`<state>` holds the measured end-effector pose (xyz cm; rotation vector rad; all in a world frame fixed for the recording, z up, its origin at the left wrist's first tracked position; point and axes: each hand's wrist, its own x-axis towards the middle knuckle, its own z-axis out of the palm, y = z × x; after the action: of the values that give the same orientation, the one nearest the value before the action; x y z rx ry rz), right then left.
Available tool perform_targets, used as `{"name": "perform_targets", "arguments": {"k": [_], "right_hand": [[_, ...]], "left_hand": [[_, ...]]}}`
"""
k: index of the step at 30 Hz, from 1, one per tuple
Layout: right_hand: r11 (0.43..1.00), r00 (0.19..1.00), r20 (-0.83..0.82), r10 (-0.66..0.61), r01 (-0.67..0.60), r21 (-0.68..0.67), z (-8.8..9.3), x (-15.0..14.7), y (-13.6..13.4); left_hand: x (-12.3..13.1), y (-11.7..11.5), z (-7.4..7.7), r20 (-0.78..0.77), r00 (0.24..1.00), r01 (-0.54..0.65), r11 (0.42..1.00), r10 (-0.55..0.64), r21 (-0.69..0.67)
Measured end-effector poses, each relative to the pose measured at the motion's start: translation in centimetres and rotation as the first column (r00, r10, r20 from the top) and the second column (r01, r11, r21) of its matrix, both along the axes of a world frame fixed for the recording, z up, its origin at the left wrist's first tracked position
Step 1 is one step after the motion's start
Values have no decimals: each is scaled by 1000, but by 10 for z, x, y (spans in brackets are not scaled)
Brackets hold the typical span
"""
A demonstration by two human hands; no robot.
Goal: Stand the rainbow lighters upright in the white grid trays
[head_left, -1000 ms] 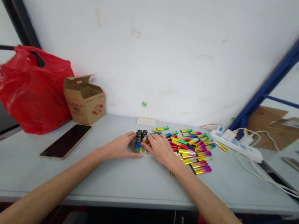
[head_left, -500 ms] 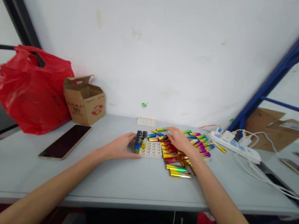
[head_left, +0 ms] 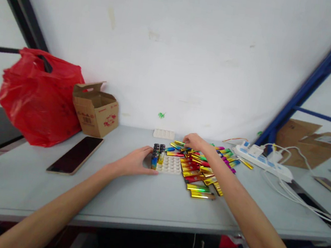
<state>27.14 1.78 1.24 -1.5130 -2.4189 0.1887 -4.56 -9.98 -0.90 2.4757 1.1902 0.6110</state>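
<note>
My left hand (head_left: 134,161) curves around the left end of a white tray (head_left: 175,165) with rows of round holes, its thumb along the front edge. Several lighters (head_left: 154,161) with black tops and shiny blue or yellow bodies stand upright in the tray's left columns, beside my fingers. Farther back on the right, the fingers of my right hand (head_left: 195,141) are pinched at the end of a yellow-green lighter (head_left: 179,142). Below and right of that hand spreads a pile of shiny multicoloured lighters (head_left: 195,171), partly covered by my forearm.
A second white tray (head_left: 164,133) lies by the wall. To the left are a phone (head_left: 75,155), an open cardboard box (head_left: 99,112) and a red plastic bag (head_left: 41,100). A power strip (head_left: 263,162) with white cables lies right of the pile, near a blue metal frame (head_left: 310,78).
My right hand has moved back and left from over the pile, and its fingers have closed at the yellow-green lighter. My left hand stays at the tray. The view has shifted slightly.
</note>
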Motion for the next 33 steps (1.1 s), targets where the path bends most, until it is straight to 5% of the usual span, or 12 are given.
{"name": "perform_targets", "arguments": {"k": [3, 7, 13, 18, 21, 26, 33], "right_hand": [[998, 999, -53, 12, -9, 56, 5, 7, -15], [999, 929, -368, 31, -19, 38, 10, 20, -39], [977, 597, -800, -57, -132, -168, 5, 18, -68], [916, 237, -940, -247, -259, -306, -3, -5, -86], [863, 124, -950, -287, -396, -313, -1, -20, -95], [867, 190, -961, -203, -420, -267, 2, -38, -105], [992, 523, -845, -114, 13, -126, -8, -54, -111]], "left_hand": [[0, 0, 1, -1, 1000, -1, 1000, 1, -7], [0, 0, 1, 5, 1000, 0, 1000, 0, -11], [-1, -1, 0, -6, 1000, -6, 1000, 6, -9], [-1, -1, 0, 24, 1000, -3, 1000, 3, 2], [-1, 0, -1, 37, 999, 5, 1000, -6, 21], [-2, 2, -4, 16, 1000, -2, 1000, 1, 20], [-1, 2, -4, 19, 1000, 0, 1000, 0, 10]]}}
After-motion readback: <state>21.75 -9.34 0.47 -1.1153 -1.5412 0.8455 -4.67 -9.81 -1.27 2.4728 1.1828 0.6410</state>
